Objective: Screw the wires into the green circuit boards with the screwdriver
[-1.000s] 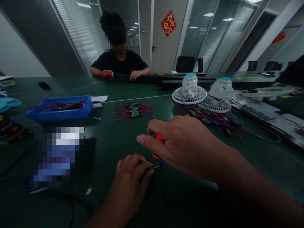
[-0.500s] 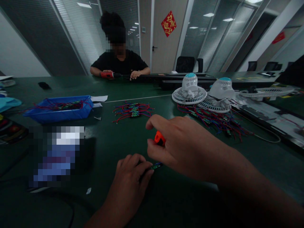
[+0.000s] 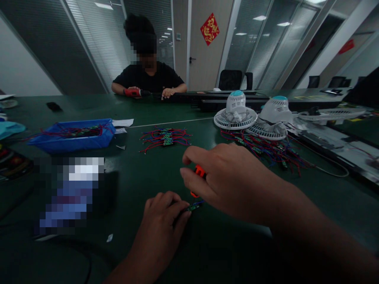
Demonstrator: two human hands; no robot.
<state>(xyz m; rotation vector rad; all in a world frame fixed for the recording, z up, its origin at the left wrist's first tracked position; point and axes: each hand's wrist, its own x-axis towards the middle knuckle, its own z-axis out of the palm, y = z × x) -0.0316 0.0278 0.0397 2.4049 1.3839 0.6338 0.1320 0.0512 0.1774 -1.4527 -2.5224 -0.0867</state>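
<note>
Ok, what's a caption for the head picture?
Left hand holds a green circuit board; right hand grips an orange tool.

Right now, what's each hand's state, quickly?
Left hand: closed, pinching a small green circuit board.
Right hand: closed around an orange-and-black tool, probably a screwdriver.

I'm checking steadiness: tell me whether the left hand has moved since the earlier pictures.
No; the left hand keeps its place relative to the white scrap.
</note>
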